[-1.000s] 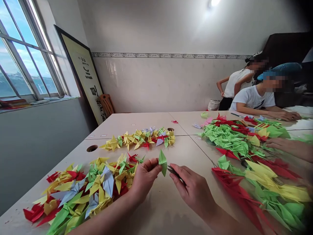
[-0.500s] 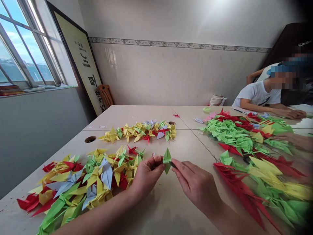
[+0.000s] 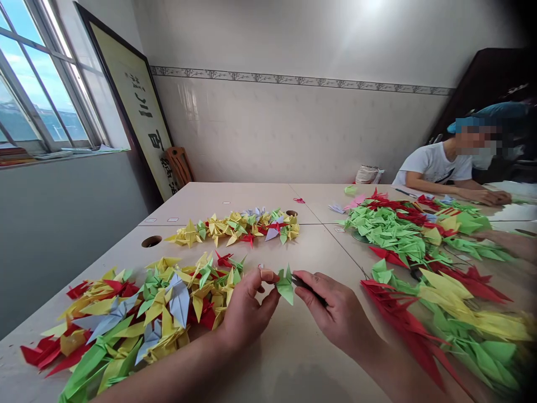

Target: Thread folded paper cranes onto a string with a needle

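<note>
My left hand (image 3: 247,307) pinches a small green folded paper piece (image 3: 286,286) just above the beige table (image 3: 293,358). My right hand (image 3: 335,316) pinches the same piece from the right, with a thin dark part of it running under the fingers. Left of my hands lies a heap of folded paper cranes (image 3: 142,319) in yellow, green, red and pale blue. A second row of cranes (image 3: 239,226) lies farther back.
Long heaps of green, red and yellow folded paper (image 3: 436,280) cover the table's right side. A person in a white shirt (image 3: 440,165) sits at the far right corner. Another person's hand (image 3: 514,243) reaches in at the right edge. A round cable hole (image 3: 151,241) sits at left.
The green piece has tipped from upright to lying more flat between my fingers and has sunk closer to the table. The camera has shifted slightly; a second person at the back right is out of view.
</note>
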### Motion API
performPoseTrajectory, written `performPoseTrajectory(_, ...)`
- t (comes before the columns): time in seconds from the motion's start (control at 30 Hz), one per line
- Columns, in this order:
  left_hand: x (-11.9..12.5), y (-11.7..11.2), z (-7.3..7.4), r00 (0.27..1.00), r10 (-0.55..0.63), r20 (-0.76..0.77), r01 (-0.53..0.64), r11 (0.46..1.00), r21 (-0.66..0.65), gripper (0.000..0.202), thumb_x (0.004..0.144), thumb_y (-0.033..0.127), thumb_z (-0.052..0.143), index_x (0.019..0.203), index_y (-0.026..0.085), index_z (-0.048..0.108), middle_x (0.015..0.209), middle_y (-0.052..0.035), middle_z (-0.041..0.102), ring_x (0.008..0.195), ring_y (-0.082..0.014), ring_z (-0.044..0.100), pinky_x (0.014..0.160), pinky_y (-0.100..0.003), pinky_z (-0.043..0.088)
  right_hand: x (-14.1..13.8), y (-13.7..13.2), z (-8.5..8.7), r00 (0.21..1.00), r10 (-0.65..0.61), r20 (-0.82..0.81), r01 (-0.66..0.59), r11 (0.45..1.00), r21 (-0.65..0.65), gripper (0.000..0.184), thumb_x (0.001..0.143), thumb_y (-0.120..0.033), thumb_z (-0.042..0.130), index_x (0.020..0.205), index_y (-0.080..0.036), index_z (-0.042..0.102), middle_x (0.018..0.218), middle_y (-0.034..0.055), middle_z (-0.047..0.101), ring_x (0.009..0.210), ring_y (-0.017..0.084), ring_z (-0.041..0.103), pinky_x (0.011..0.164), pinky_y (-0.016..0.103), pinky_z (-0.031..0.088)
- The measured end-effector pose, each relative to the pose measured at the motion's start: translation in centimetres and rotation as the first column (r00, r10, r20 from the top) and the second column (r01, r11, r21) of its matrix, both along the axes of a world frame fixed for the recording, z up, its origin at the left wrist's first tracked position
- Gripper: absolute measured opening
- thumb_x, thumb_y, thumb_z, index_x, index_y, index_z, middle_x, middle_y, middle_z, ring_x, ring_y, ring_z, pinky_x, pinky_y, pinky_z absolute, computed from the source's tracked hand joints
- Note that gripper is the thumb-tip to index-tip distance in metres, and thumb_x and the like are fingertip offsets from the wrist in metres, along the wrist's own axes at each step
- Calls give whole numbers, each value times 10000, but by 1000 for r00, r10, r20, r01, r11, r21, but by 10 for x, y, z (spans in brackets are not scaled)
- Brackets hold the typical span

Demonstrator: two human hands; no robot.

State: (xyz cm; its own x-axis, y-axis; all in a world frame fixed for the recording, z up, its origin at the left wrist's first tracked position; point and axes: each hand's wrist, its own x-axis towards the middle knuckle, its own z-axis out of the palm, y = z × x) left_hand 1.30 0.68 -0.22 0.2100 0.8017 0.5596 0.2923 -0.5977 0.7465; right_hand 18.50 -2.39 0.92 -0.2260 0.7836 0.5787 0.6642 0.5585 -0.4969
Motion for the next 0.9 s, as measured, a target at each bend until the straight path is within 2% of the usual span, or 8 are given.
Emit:
performPoseTrajectory(0.13, -1, -1, 0, 999, 15, -51, -13, 999, 30, 171, 716, 112, 534, 858, 207, 538, 801, -7, 602, 703, -120, 537, 619, -230, 428, 0, -3, 2, 991, -17, 133, 13, 999, 36, 252, 875, -202, 423, 1094, -188, 547, 861, 57, 642, 762, 154, 606, 694, 254, 480)
performPoseTrajectory(0.4, -4, 0, -2, 998, -34, -59, 32, 999, -35, 299, 712, 97, 536, 986, 217, 525, 854, -31, 617, 773, -149, 561, 663, -261, 418, -2, -4, 3, 975, -56, 216, 46, 998, 51, 234, 875, -198, 406, 1031, -187, 580, 777, 42, 645, 698, 150, 615, 614, 234, 475)
performPoseTrajectory(0.5, -4, 1, -4, 996, -35, -82, 30, 998, -60, 339, 719, 101, 526, 1037, 216, 506, 847, -30, 607, 763, -147, 550, 669, -265, 416, -1, -2, 1, 981, -44, 190, 39, 999, 31, 237, 877, -201, 403, 1030, -190, 584, 781, 39, 651, 703, 154, 623, 613, 243, 482)
performPoseTrajectory(0.63, -2, -2, -4, 997, -26, -79, 22, 999, -47, 402, 695, 65, 501, 1069, 210, 484, 872, -39, 587, 778, -153, 539, 673, -264, 420, -2, 0, -3, 998, -42, 38, 42, 999, -3, 237, 878, -247, 414, 1045, -200, 574, 908, 54, 667, 805, 171, 632, 686, 271, 506)
performPoseTrajectory(0.73, -4, -5, 12, 991, -17, -136, 21, 999, 29, 296, 690, 50, 474, 936, 193, 554, 845, -48, 584, 779, -160, 536, 687, -267, 422, -1, 3, -6, 993, -78, -87, 75, 996, -39, 271, 857, -301, 455, 1072, -180, 568, 989, 76, 666, 880, 193, 629, 740, 291, 516)
performPoseTrajectory(0.83, -20, 1, 46, 976, 27, -216, -4, 994, 108, 236, 709, 84, 471, 878, 185, 603, 862, -65, 577, 835, -179, 537, 737, -280, 423, 2, 7, -7, 979, -148, -140, 135, 986, -100, 303, 832, -351, 486, 1042, -163, 597, 963, 78, 682, 842, 206, 644, 711, 294, 530)
performPoseTrajectory(0.9, -40, 13, 68, 952, 133, -275, -97, 985, 140, 240, 716, 123, 475, 897, 190, 616, 928, -72, 577, 895, -194, 531, 778, -295, 420, 4, 10, -8, 970, -185, -158, 164, 977, -138, 309, 823, -370, 490, 1014, -162, 615, 917, 68, 695, 790, 203, 653, 663, 279, 536)
